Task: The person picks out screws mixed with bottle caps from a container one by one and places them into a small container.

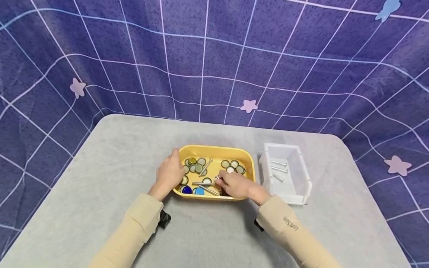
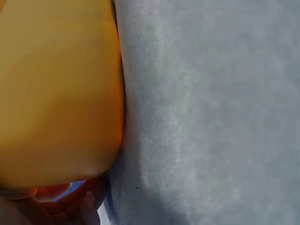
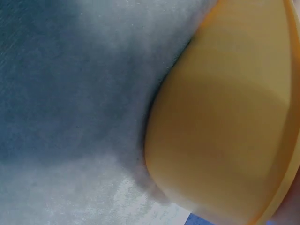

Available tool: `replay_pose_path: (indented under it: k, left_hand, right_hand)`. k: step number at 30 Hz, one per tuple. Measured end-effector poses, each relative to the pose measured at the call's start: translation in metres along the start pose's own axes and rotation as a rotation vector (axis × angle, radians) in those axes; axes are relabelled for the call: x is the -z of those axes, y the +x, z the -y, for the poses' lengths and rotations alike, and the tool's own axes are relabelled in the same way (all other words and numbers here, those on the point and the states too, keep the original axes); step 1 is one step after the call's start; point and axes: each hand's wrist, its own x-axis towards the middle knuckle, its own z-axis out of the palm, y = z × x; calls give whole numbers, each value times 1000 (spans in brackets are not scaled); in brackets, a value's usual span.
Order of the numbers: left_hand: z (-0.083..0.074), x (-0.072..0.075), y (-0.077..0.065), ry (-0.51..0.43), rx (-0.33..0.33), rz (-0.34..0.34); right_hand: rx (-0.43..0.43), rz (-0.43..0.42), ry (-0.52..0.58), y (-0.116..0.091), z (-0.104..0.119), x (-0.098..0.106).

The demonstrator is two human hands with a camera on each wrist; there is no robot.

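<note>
Yellow plastic tub (image 1: 218,148), one: on the grey counter (image 1: 214,232), left hand (image 1: 170,172) gripping its left end, fingers curled over the rim. Right hand (image 1: 237,185): inside the tub, fingers pinching a silver metal piece (image 1: 217,178), mostly hidden. Loose screws (image 1: 210,190): two just left of the right fingers, a third farther left and beyond them. Crown caps (image 1: 199,168), assorted: one group between both hands' fingers, another just beyond the right fingers; dark blue cap (image 1: 186,190) and light blue cap (image 1: 199,191) left of the right fingers. White plastic bin (image 1: 291,188), one: right of the right fingers, three screws lying in it
</note>
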Motion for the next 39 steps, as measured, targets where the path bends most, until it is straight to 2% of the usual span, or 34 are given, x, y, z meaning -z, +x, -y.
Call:
replay_pose_path:
  k: [6, 13, 21, 28, 35, 39]
  left_hand:
    - [0, 0, -1, -1, 0, 0]
    - [0, -1, 0, 0, 1, 3]
    - [0, 0, -1, 0, -7, -4]
    - [1, -1, 0, 2, -7, -8]
    - [0, -1, 0, -2, -8, -2]
    - [0, 0, 0, 9, -6, -4]
  right_hand:
    - [40, -25, 16, -1, -2, 2]
    - [122, -154, -14, -2, -4, 4]
    - [168, -162, 45, -3, -6, 7]
    - [141, -91, 151, -4, -9, 10]
    - [121, -99, 253, -8, -10, 25]
    - [82, -117, 311, -12, -12, 34]
